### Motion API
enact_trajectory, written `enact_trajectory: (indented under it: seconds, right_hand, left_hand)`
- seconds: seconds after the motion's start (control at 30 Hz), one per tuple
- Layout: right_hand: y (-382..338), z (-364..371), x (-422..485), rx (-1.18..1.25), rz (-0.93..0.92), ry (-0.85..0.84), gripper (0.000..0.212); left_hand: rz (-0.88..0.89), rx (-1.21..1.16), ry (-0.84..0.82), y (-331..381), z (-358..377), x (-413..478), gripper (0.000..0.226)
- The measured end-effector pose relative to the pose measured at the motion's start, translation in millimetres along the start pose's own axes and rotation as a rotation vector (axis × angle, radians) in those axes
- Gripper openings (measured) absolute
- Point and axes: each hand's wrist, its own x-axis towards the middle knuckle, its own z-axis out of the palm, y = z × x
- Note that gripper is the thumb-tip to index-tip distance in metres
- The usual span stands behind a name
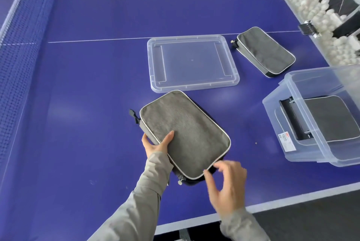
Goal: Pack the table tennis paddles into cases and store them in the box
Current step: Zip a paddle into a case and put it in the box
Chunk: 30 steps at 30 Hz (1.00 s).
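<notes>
Blue table tennis table fills almost the whole view, with a thin white line across its middle and the net along its left edge. Beyond the near edge we see dark grey floor. Along the right edge runs a clear trough full of white balls.

A clear plastic lid lies flat around the middle of the table. Just to the right of it, towards the far right corner, lies a closed grey case with light piping. At the right edge stands a clear plastic box, open on top, and inside it lies another grey case. The box carries a white sticker with a small red mark; the writing on it is too small for us to read. We find no readable writing on the cases.

A third grey case is near the near edge of the table, just in front of the lid. The left hand, in a grey sleeve, grips its left side: the thumb lies on top and the fingers go under the edge. The right hand is blurred at the near corner of this case; its fingers are apart and loosely bent, and they hold nothing. We cannot tell if the fingertips touch the piping. A small zipper pull hangs at the near end of the case.
</notes>
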Motion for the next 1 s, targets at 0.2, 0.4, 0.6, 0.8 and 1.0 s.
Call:
enact_trajectory:
  seconds: [0.2,0.4,0.6,0.8,1.0]
  right_hand:
    - [-16.2,21.3,-7.4,-0.12,0.01,-0.065,0.042]
    - [-18.8,23.6,8.1,-0.223,-0.154,0.047,0.021]
    - [-25.6,14.8,19.9,-0.208,-0.281,0.03,0.023]
    - [-31.0,7.0,23.3,-0.1,-0.222,0.029,0.028]
    - [1.0,-6.5,50.6,-0.145,-0.044,0.025,0.026]
  left_hand:
    - [0.069,-0.123,0.118,18.9,16.4,-23.1,0.088]
    - [0.143,-0.208,0.179,29.8,18.2,-35.2,0.089]
    - [0.131,-0.237,0.191,37.3,10.9,-39.5,0.089]
    - [0.086,-0.267,0.212,46.1,5.7,-42.4,0.088]
    - [0.077,-0.205,0.142,48.8,-10.6,-38.4,0.087]
